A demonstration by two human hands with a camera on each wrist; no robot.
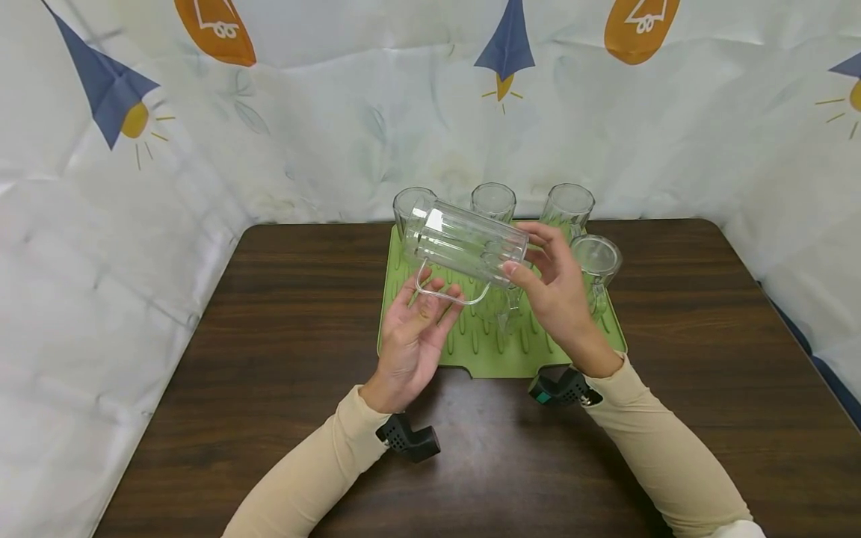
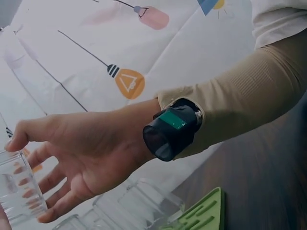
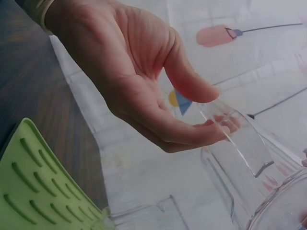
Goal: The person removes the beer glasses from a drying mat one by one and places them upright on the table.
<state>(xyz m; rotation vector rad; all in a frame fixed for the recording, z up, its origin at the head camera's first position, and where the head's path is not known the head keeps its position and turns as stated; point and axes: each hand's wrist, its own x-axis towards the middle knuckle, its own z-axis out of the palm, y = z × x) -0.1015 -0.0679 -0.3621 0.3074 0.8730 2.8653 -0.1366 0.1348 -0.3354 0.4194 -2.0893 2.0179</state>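
Observation:
A clear glass mug (image 1: 471, 240) is held tilted in the air between the two hands, its handle facing down toward the person. My left hand (image 1: 412, 332) pinches the handle between thumb and fingers; the right wrist view shows this left hand (image 3: 136, 91) at the handle (image 3: 240, 139). My right hand (image 1: 554, 288) grips the mug's right end, thumb in front and fingers behind. In the left wrist view, the right hand (image 2: 91, 153) spans the glass (image 2: 17, 189) at the left edge. Below and behind the mug lies a green ribbed mat (image 1: 491, 366).
More clear glasses stand on the mat: one at back left (image 1: 406, 209), one at back middle (image 1: 493, 200), one at back right (image 1: 568, 203) and a mug at right (image 1: 597, 258). The dark wooden table (image 1: 303, 359) meets a printed white curtain (image 1: 323, 134).

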